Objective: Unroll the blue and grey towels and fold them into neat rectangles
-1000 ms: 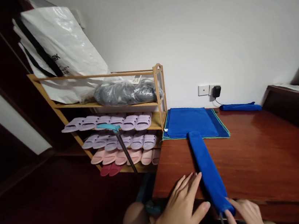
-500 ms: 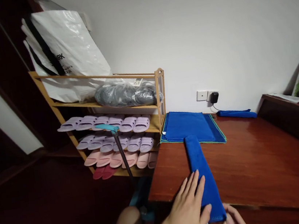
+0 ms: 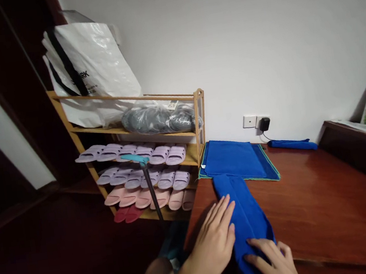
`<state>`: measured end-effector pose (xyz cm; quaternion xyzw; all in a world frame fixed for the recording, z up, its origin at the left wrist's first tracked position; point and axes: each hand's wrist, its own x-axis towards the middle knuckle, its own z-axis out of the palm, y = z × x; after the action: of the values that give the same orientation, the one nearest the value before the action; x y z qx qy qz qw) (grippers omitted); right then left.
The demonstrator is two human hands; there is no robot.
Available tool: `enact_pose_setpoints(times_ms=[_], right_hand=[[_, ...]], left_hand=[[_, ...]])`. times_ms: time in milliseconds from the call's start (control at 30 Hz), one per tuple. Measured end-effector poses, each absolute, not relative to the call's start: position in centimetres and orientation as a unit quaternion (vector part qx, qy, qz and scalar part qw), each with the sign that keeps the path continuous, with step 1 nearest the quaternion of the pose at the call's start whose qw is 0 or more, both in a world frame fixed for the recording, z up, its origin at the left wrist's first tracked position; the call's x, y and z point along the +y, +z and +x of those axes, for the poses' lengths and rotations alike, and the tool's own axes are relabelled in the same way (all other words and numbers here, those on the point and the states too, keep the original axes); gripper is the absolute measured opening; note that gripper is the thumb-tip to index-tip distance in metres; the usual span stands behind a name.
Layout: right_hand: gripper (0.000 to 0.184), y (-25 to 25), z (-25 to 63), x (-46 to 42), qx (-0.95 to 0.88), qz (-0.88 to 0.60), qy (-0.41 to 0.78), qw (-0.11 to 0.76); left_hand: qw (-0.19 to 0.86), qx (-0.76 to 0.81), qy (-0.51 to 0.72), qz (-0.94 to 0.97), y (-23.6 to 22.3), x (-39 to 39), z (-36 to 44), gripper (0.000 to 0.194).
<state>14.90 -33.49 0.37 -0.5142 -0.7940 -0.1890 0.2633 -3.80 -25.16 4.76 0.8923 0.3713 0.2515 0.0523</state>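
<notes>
A folded blue cloth lies lengthwise on the brown wooden table, with a lengthwise crease along it and its right edge raised. My left hand rests flat on its left edge, fingers stretched forward. On the near right part of the cloth sits my right hand, its bent fingers apart and their tips pressing on the fabric. The thumb shows low at the frame's bottom. Beyond the far end are flat, stacked blue cloths, the lower one edged in green.
Left of the table stands a wooden rack with rows of slippers and a white bag. A teal-topped pole leans before it. A rolled blue cloth lies by the wall near a black plug.
The near cloth was a narrow strip and now spreads wider. My right hand has moved from its near right corner onto its top. The left hand stays on the left side.
</notes>
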Motion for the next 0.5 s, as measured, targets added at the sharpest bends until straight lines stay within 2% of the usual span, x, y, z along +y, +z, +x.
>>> enact_pose_setpoints(times_ms=[67, 267, 367, 500], right_hand=[[0.029, 1.4, 15.7, -32.6, -0.812, -0.507, -0.172, 0.232], [0.053, 0.4, 18.2, -29.4, -0.758, -0.632, -0.087, 0.138], [0.050, -1.4, 18.7, -29.7, -0.770, -0.625, -0.072, 0.103], [0.051, -2.6, 18.7, -30.9, -0.753, -0.642, -0.112, 0.092]], left_hand=[[0.042, 0.339, 0.236, 0.910, 4.9, -24.9, -3.5, 0.051], [0.066, 0.337, 0.179, 0.922, 3.0, -24.1, -2.9, 0.055], [0.072, 0.339, 0.169, 0.923, 2.5, -24.1, -3.6, 0.054], [0.056, 0.326, 0.172, 0.928, 3.9, -24.5, -2.4, 0.048]])
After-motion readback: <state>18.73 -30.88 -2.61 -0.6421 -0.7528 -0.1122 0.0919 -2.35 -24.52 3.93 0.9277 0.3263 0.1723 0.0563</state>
